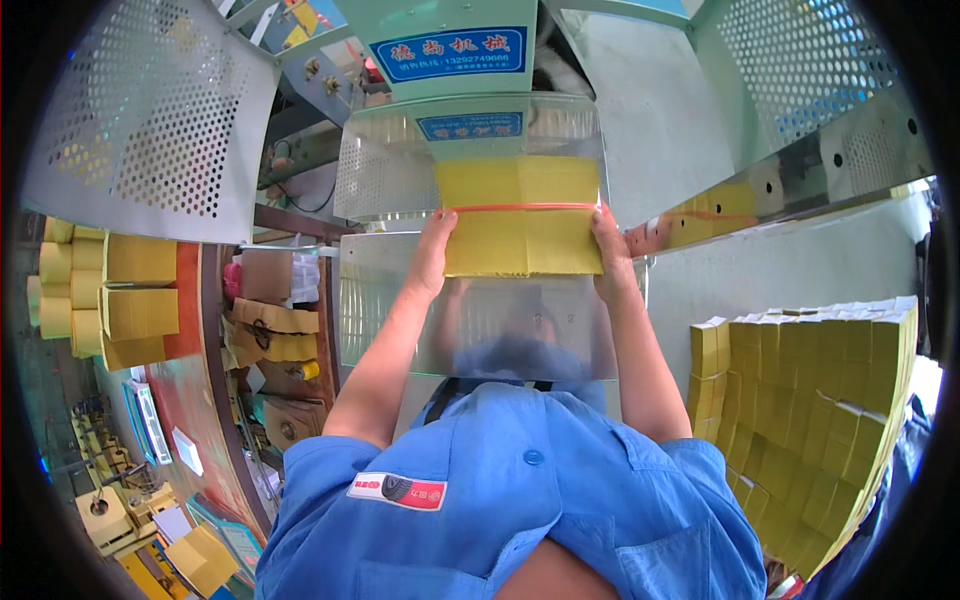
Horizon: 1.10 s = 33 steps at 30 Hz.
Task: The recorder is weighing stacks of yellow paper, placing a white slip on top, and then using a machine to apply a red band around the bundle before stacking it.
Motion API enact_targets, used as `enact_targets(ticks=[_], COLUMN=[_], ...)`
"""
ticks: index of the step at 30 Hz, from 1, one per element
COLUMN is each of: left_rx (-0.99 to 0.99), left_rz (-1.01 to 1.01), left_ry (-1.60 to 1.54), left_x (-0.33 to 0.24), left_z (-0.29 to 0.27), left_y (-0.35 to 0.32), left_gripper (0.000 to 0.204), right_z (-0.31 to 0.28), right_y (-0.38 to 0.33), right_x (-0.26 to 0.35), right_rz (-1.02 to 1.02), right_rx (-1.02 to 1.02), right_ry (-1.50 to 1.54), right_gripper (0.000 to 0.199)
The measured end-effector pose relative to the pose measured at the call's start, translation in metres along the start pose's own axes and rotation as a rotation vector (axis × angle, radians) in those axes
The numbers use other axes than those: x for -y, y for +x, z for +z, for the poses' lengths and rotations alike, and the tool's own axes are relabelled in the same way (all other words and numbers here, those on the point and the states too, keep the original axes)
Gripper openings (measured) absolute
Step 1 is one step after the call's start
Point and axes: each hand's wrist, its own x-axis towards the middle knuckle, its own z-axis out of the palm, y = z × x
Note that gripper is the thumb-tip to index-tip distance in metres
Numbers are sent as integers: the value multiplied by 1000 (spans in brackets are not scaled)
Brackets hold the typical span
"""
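Note:
A stack of yellow paper (525,245) rests on the shiny metal worktop (400,325) in front of me. Across its middle runs a thin red band (525,207), side to side. My left hand (436,245) grips the stack's left end, thumb on top near the band. At the opposite end my right hand (611,242) holds it the same way, with its thumb beside the band. The fingers underneath are mostly hidden.
Behind the worktop stands a green machine body (440,30) with a blue sign. Perforated guards (160,130) flank it, and a metal rail (780,190) slants at right. Many yellow paper bundles (800,430) are piled at lower right. A red-topped table (190,400) and cluttered shelves (280,350) stand left.

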Motion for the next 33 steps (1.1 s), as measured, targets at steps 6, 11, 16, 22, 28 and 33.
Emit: enact_targets(ticks=[6,11,16,22,28,33], left_rx=[77,-48,-4,-19,-33,-226], left_rz=[16,19,-25,-13,19,2], left_ry=[268,141,131,163,155,366], left_x=[-4,4,5,1,-3,5], left_z=[13,28,31,34,30,29], left_y=[-1,-4,0,1,-18,-92], left_gripper=[44,48,52,50,50,44], right_z=[-11,-9,-3,-4,-1,1], right_y=[8,1,1,4,5,-44], right_x=[-16,-8,-3,-8,3,-4], right_rz=[-5,-11,-63,-58,50,53], right_rx=[-118,-156,-200,-185,-49,-58], right_ry=[-41,-31,-71,47,10,-196], right_gripper=[61,52,45,75,70,58])
